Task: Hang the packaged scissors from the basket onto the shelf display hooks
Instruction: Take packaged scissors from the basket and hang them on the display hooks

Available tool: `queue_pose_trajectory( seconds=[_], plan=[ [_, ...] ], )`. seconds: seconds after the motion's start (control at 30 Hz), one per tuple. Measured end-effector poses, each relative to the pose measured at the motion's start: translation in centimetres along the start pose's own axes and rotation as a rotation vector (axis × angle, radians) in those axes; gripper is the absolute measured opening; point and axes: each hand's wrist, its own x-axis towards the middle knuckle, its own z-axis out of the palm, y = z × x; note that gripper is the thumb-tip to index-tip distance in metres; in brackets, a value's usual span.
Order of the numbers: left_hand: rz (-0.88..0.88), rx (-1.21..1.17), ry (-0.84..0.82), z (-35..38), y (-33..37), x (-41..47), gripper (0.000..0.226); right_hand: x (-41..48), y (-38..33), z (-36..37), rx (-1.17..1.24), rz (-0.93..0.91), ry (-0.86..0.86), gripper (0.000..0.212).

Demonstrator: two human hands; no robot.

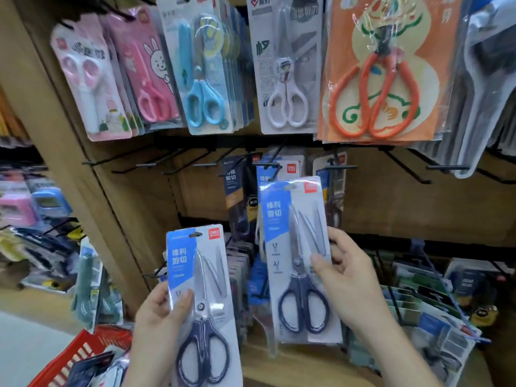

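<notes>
My left hand (160, 311) grips a blue-and-grey pack of dark-handled scissors (203, 303), held upright low in front of the shelf. A second, matching pack (298, 258) is pinched at its right edge by my right hand (349, 277). That pack is raised, its top hole just below a black display hook (269, 165) where similar blue packs (290, 169) hang. The red basket (72, 356) sits at the bottom left with more packs inside.
Several bare black hooks (167, 163) jut out left of the middle row. Above hang pink, blue, white and orange scissors packs (374, 79). Bare hooks (446, 167) also stick out at right. Lower shelves hold stationery packs (418, 308). A wooden shelf post (69, 152) stands left.
</notes>
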Motion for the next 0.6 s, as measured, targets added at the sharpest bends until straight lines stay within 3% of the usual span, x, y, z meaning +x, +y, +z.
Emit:
queue_pose_trajectory(
  seconds=[0.33, 0.5, 0.6],
  plan=[
    [0.028, -0.004, -0.060, -1.1, -0.3, -0.3, 0.020, 3.8, 0.2, 4.3, -0.027, 0.107, 0.082, 0.031],
    [0.056, 0.026, -0.092, -0.6, -0.4, -0.2, 0.018, 3.0, 0.9, 4.4, -0.059, 0.099, 0.098, 0.033],
    [0.057, 0.047, -0.110, -0.4, -0.3, -0.3, 0.018, 3.1, 0.5, 4.3, -0.053, 0.068, 0.130, 0.023]
  ],
)
